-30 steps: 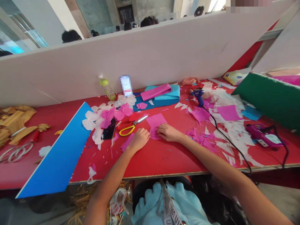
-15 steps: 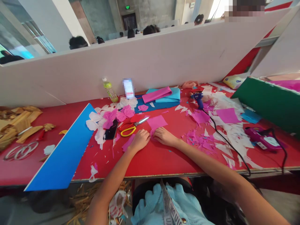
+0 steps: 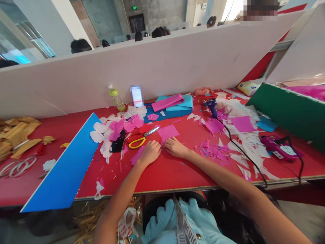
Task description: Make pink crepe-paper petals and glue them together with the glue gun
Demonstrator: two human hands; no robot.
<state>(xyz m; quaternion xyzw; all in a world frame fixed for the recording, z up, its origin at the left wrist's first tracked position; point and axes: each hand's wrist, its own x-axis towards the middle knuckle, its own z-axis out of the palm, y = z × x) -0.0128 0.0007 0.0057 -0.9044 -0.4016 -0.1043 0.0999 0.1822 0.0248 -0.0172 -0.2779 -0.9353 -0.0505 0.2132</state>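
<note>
The left hand (image 3: 149, 153) and the right hand (image 3: 175, 148) rest on the red worktable (image 3: 167, 178), fingers bent slightly and tips close together at the lower corner of a square of pink tissue paper (image 3: 168, 133). Neither hand is clenched, but whether the fingers are pinching the paper is impossible to tell from this angle. The square lies flat on the table, just above and between the hands. A narrow pink paper strip (image 3: 137, 156) sits just beside the left hand, and a pair of scissors with yellow handles (image 3: 138, 139) lies open beyond it, near a black phone (image 3: 118, 141). Further left, white and pink paper flowers (image 3: 111, 130) crowd the edge of a bright blue board (image 3: 64, 166) laid at an angle across the table. Towards the back are folded pink and pale blue sheets (image 3: 167, 102) on a darker blue sheet, plus a green bottle (image 3: 116, 99) (its cap is pale). To the right, a blue glue gun (image 3: 212, 107) trails a black cord through heaps of white and pink paper scraps (image 3: 243, 145), with a magenta appliance (image 3: 278, 148) near the green board (image 3: 286, 115)
</note>
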